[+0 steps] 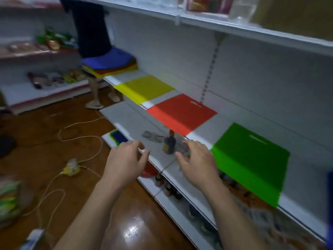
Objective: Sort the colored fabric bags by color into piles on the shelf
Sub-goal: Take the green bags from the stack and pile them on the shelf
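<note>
So the white shelf runs diagonally from far left to near right, and that's where everything sits. Three single bags are laid out flat along it with gaps between: the green bag nearest on the right, its front edge hanging over the shelf lip, then the red bag in the middle, then the yellow bag further off. Past that, at the far left end, there's the unsorted stack, blue on top with red, green and yellow edges peeking out underneath.

Both hands are empty right now. The left hand and right hand hover side by side in front of the lower shelf, fingers loosely curled around nothing.

The stack lies up and to the left of both hands, well apart, so I'd guess the left hand is the nearer one for grabbing the next bag. A small dark bottle stands between the hands.
</note>
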A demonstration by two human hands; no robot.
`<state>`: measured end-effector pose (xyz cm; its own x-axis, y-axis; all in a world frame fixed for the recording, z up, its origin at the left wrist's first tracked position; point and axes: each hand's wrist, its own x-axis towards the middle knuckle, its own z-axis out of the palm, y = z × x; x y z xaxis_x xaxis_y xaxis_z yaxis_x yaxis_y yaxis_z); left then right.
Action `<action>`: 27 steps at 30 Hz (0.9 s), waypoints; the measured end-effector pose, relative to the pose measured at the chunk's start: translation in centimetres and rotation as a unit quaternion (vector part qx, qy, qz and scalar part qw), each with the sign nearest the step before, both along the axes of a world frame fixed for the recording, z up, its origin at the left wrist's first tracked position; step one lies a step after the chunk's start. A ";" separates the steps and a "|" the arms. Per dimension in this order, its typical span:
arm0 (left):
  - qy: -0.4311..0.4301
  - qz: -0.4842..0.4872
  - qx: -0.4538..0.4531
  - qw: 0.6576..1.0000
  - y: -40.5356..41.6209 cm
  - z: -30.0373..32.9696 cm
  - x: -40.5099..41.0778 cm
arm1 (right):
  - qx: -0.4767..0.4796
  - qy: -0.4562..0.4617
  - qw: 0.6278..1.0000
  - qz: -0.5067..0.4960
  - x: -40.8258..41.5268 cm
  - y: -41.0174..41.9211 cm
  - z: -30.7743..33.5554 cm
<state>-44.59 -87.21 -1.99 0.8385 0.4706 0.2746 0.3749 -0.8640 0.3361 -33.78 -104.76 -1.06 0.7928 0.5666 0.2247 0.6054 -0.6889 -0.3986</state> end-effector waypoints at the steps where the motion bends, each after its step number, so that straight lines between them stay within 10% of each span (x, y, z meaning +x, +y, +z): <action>1: -0.001 0.024 -0.001 1.000 1.8 0.3 -1.1 | -0.001 0.000 1.000 0.017 -0.5 2.1 0.3; 27: 0.077 0.176 -0.057 0.980 43.9 -0.4 6.4 | 0.008 0.095 0.991 0.089 10.9 49.2 -3.4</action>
<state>-38.23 -43.34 -2.37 0.6454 0.7589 0.0868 0.6973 -0.6318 0.3384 -22.89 -55.61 -4.42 0.7090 0.6992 0.0914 0.6305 -0.5706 -0.5262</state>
